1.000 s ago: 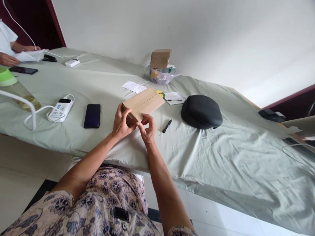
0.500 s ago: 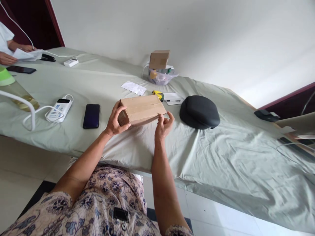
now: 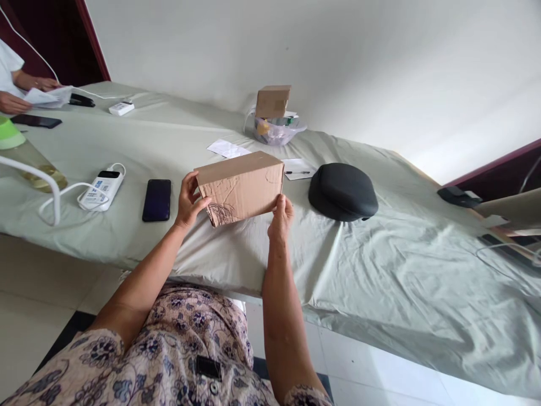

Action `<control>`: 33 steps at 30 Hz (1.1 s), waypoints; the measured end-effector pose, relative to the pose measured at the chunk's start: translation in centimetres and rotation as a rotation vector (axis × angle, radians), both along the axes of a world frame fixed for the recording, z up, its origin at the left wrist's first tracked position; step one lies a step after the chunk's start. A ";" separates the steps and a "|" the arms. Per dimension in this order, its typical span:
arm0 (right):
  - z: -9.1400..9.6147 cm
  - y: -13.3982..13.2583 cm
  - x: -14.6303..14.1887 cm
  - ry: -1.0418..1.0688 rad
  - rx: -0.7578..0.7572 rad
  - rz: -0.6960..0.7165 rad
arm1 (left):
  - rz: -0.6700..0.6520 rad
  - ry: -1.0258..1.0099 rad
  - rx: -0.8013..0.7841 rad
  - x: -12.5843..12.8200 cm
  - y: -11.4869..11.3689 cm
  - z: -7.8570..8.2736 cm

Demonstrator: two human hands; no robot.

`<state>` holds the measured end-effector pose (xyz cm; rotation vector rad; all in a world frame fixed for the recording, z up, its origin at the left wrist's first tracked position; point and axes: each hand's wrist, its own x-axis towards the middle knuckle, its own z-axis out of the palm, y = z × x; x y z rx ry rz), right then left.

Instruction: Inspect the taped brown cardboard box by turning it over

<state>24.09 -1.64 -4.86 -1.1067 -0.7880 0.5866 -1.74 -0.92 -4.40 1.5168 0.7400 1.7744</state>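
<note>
Cardboard box, plain brown and oblong, is held up in the air above the near edge of the table, its broad side turned toward the camera. That side is matte and slightly creased, with a dark scribbled mark near its lower left corner and a faint curved dent near the upper right.

The left hand grips the box's left end, thumb across the front face and fingers curled round behind. The right hand pinches the lower right corner from below, thumb on the front and fingertips behind; both hands are partly closed on the box.

A wrinkled pale grey-green cloth covers the table. Left of the box lies a flat black phone with a glossy face, and further left a white power bank with a looped white cable. Right of the box sits a smooth, rounded black case. Behind the box lie white paper sheets, and beyond them a clear plastic bowl with a smaller cardboard box resting on top. Far left of the box, another person's hands hold papers.
</note>
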 end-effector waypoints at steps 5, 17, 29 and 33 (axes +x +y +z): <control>0.1 -0.5 -0.4 0.046 -0.046 0.059 | 0.022 -0.196 -0.126 0.2 0.0 0.4; -0.4 -0.8 -2.1 -0.305 0.043 0.133 | 0.025 -0.343 -0.518 0.8 -0.7 1.6; -1.5 -1.7 -5.0 -0.554 0.004 0.326 | 0.081 -0.375 -0.672 2.4 -1.5 1.4; -1.1 -2.1 -5.5 -0.655 0.042 0.415 | 0.124 -0.389 -0.688 2.4 -1.4 1.5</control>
